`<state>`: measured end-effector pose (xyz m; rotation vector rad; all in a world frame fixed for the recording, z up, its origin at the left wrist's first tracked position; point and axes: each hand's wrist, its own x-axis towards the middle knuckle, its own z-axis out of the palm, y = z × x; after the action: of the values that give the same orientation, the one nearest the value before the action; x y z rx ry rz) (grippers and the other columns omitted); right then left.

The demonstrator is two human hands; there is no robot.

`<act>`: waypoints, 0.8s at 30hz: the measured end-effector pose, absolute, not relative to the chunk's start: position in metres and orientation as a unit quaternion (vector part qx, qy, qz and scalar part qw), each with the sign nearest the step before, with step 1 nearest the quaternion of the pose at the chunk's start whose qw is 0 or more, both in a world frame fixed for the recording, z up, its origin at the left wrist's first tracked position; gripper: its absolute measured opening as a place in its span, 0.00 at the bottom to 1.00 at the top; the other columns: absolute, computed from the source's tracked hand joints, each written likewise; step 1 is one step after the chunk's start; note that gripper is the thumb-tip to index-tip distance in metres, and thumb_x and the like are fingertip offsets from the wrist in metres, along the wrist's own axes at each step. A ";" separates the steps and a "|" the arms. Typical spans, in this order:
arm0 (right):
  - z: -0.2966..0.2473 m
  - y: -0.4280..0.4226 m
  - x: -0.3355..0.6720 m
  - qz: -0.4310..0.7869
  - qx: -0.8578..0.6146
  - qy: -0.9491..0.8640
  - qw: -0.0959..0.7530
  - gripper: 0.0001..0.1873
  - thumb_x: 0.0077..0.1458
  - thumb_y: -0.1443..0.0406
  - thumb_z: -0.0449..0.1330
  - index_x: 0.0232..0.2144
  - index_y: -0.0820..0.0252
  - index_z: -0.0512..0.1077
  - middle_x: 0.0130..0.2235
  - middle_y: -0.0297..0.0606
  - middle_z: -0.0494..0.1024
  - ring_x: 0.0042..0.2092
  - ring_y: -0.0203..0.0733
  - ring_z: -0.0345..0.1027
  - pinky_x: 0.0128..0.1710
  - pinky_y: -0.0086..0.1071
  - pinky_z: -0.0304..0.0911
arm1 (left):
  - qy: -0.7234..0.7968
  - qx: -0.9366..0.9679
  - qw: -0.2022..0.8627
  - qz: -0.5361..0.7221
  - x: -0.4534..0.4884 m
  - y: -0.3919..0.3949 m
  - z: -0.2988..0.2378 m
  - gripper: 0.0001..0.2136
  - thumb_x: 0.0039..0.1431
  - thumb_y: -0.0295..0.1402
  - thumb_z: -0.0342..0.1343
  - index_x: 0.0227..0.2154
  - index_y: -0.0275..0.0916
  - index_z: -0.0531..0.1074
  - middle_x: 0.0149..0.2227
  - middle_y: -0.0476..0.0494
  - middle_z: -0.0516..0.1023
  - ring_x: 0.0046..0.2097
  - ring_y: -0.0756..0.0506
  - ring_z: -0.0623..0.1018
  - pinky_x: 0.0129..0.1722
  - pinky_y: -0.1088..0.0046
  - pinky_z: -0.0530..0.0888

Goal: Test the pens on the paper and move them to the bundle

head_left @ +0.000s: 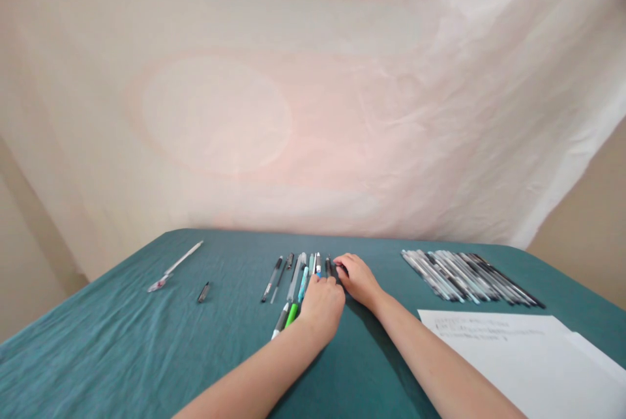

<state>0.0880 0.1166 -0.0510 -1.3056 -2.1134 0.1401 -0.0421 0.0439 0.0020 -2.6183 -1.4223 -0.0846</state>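
Note:
In the middle of the table, my left hand (323, 303) rests over a row of pens with its fingers curled down. Whatever it grips is hidden beneath it. My right hand (358, 279) is just to the right, fingers bent inward beside a dark pen (328, 268); what its fingertips pinch does not show clearly. Left of my hands lie a light-blue pen (303, 284), a clear pen (295, 279) and a black-and-white pen (272, 280). Nearer to me, a green pen (291, 315) and a grey-and-white pen (280, 321) are partly beside my left wrist.
Many pens (469, 275) lie side by side at the right. Below them are white paper sheets (518, 354) with writing. On the left lie a small black cap (203, 292) and a thin white stick-like item (183, 258) with clear wrapping. A pale cloth (313, 113) hangs behind the green-covered table (122, 341).

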 end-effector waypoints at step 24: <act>-0.057 0.123 0.096 0.047 -0.567 -0.751 0.335 0.06 0.52 0.65 0.53 0.30 0.60 0.69 0.32 0.38 0.72 0.37 0.40 0.63 0.39 0.32 0.56 | -0.523 -0.850 -0.006 0.051 -0.023 0.006 0.028 0.11 0.54 0.20 0.46 0.36 0.33 0.72 0.36 0.36 0.72 0.36 0.40 0.77 0.32 0.65 0.73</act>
<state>0.0955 0.1235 -0.0574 -1.4795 -1.9601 0.1230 -0.0232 0.0059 0.0282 -2.6815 -1.6505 0.1612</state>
